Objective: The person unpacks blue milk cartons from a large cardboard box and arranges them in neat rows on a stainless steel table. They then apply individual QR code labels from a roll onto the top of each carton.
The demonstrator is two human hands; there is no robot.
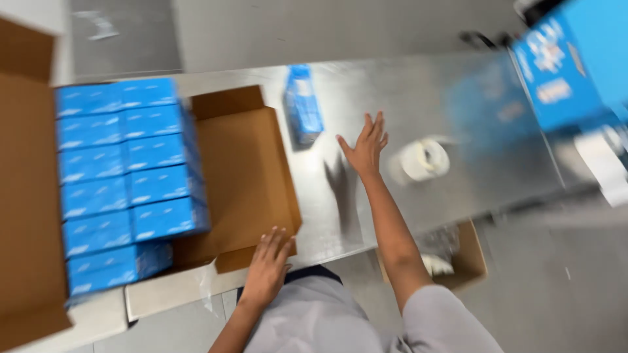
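The head view looks down on a brushed stainless-steel bench (pixel 418 98), smooth and faintly reflective, blurred by motion. The left hand (pixel 268 265) lies flat, fingers together and holding nothing, on the lower corner of a brown corrugated cardboard flap (pixel 245 176) near the bench's front edge. That flap belongs to a large open cardboard carton (pixel 26 196) at the bench's left end, packed with rows of small rectangular blue boxes (pixel 124 176) lying side by side. The right hand (pixel 365 147) hovers over the middle of the bench with fingers spread and empty, near a single slim blue box (pixel 304 108) that lies alone toward the back edge. Just right of that hand sits a white roll of tape (pixel 424 160). Bare metal stretches between the flap and the roll. A smaller open cardboard box (pixel 472 258) sits below the front edge.
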